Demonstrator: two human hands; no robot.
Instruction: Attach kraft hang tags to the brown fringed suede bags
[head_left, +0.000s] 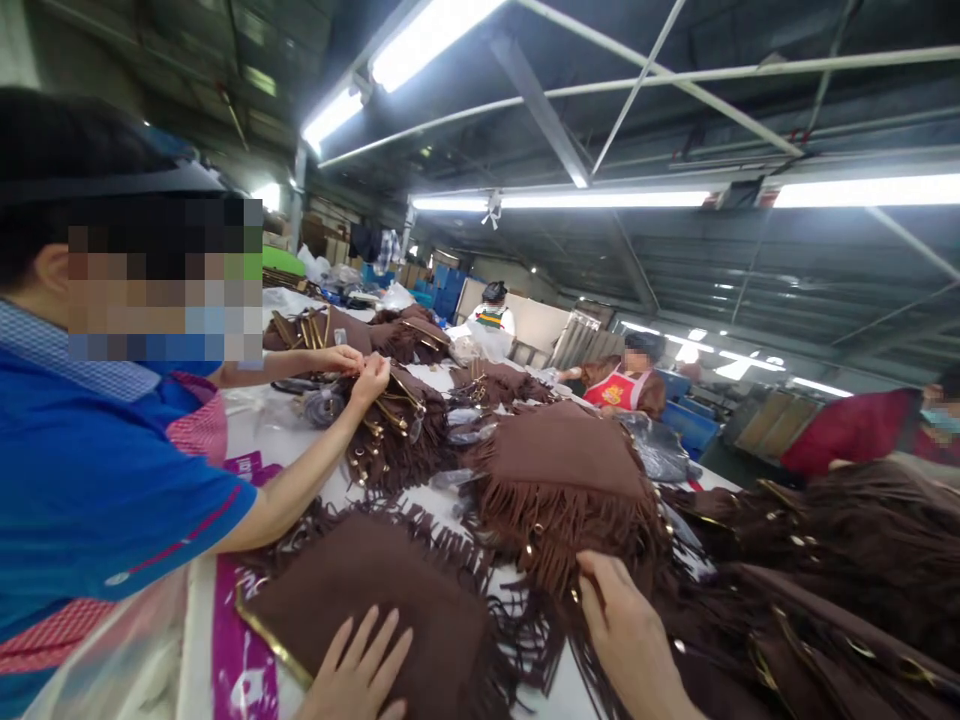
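Note:
My left hand [360,672] lies flat with fingers spread on a brown fringed bag [375,590]. Gold trim runs along that bag's left edge, and its fringe fans out at the far and right sides. To the right, my right hand [631,640] is closed, thumb and fingers together at dark brown fringe strands [551,610]. A small gold-coloured bit shows by its fingertips; the exact grip is partly hidden. Just beyond it, another brown fringed bag [566,450] rests on a pile with its fringe hanging towards me.
A co-worker in a blue shirt [135,490] reaches over the table from the left, both hands at bags with gold zips [382,420]. More brown bags [825,620] are heaped at right. A purple-printed plastic bag [244,640] lies at the near-left edge. Other people work farther back.

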